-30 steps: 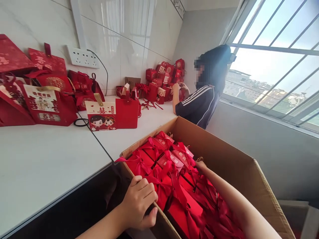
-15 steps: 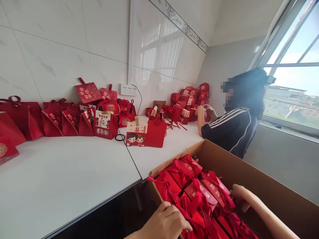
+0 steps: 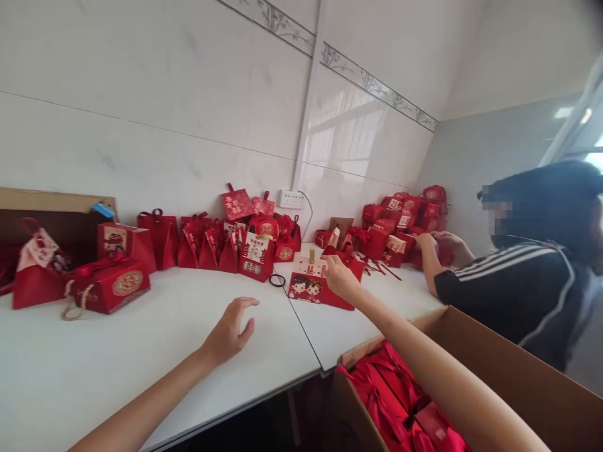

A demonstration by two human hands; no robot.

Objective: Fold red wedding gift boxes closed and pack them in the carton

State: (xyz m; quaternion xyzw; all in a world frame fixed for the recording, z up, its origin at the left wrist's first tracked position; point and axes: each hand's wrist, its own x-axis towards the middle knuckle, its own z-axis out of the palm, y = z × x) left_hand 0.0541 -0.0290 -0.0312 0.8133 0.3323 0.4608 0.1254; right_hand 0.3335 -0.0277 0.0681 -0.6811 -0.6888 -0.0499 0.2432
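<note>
Near the middle of the white desk [image 3: 141,351], just past the seam between its two slabs, stands a red gift box with a cartoon couple [image 3: 311,285] on its front. My right hand [image 3: 340,276] is at its top edge, fingers loosely curled, touching or about to touch it; I cannot tell which. It looks like light, thin card that would crush if squeezed, so the folded top or small handle seems the safest hold. My left hand [image 3: 230,329] hovers open over bare desk, holding nothing. A black hair tie [image 3: 277,280] lies just beside the box. Behind it a row of red gift bags [image 3: 211,242] lines the wall. Below my right arm sits a cardboard carton [image 3: 518,376] of ribboned red boxes. Another person [image 3: 527,276] works at the far right.
</note>
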